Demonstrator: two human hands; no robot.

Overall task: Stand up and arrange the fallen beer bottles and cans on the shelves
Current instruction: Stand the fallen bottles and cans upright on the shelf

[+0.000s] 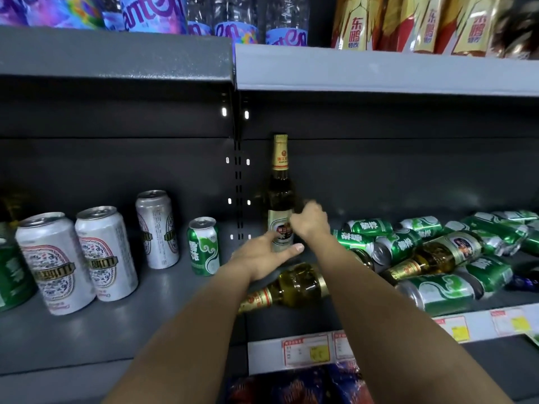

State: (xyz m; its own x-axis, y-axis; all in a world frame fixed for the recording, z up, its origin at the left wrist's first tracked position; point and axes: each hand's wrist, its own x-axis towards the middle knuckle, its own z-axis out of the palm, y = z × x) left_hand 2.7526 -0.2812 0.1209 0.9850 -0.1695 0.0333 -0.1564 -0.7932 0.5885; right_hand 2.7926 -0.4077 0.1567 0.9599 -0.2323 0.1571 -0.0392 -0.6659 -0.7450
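A brown beer bottle (280, 182) with a gold neck label stands upright at the back of the right-hand shelf (291, 322). My left hand (262, 256) wraps its base, thumb across the front. My right hand (309, 221), blurred, curls against the bottle's right side at label height. A second bottle (294, 285) lies on its side just in front, partly under my forearms. A third bottle (434, 255) lies among several fallen green cans (437, 291) to the right. On the left shelf stand silver cans (55, 262) and one green can (204, 246).
The upper shelf edge (379, 71) overhangs the bottle top with a gap. Price tags (306, 351) line the front rail. Colourful water bottles (151, 13) and yellow drink bottles (353, 24) fill the shelf above. A perforated upright post (238, 176) divides the two bays.
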